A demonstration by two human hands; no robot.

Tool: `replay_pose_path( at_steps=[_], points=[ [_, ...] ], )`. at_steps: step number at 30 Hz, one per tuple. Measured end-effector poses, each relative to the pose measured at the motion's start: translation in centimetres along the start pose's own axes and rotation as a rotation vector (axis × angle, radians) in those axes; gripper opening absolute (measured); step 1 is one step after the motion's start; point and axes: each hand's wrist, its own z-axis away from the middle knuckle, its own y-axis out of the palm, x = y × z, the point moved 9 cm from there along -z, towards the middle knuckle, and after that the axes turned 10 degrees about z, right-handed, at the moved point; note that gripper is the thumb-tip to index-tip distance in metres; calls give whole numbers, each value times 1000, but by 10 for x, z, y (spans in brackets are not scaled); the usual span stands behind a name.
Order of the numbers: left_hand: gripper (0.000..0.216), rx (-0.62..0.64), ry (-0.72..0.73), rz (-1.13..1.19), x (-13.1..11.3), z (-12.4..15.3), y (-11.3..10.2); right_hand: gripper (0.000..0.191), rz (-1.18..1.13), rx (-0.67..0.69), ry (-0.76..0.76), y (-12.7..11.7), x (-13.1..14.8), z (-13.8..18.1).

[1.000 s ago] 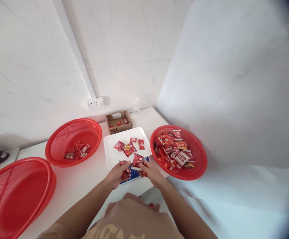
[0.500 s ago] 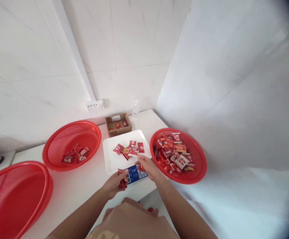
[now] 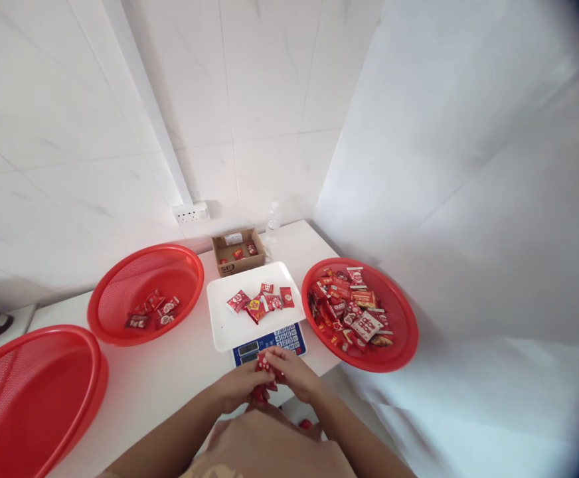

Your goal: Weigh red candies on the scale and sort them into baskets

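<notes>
Close to my body, in front of the scale, my left hand (image 3: 242, 385) is closed around several small red snack packets (image 3: 261, 393). My right hand (image 3: 292, 373) meets it there, its fingers closed on red packets at the same bunch; how many each hand holds is hidden. Beyond them stands a digital scale (image 3: 289, 340) with a blue keypad and a white pan (image 3: 224, 332). On that pan lie several loose snack packets (image 3: 255, 307), red, pink and one with yellow.
To the right, a red basket (image 3: 409, 332) holds many packets. Leftward, another red basket (image 3: 95, 305) contains several, and a third (image 3: 97, 398) stands nearer. Behind the scale are a cardboard box (image 3: 234, 267) with packets and a clear bottle (image 3: 273, 219). A socket (image 3: 190, 212) is on the wall.
My right hand has drawn back from the scale pan toward my body and come together with my left hand. The left hand has moved right and nearer, still holding red packets.
</notes>
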Motion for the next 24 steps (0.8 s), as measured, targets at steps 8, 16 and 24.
replay_pose_path(
  at_steps=[8,16,24],
  points=[
    [33,4,82,-166,-10,1,12,51,-20,110,-86,12,2,9],
    [46,-306,360,-327,-44,5,-5,41,-484,-186,1,-20,-15,4],
    [45,-314,994,-1153,-61,24,53,42,-704,168,82,22,-2,14]
  ],
)
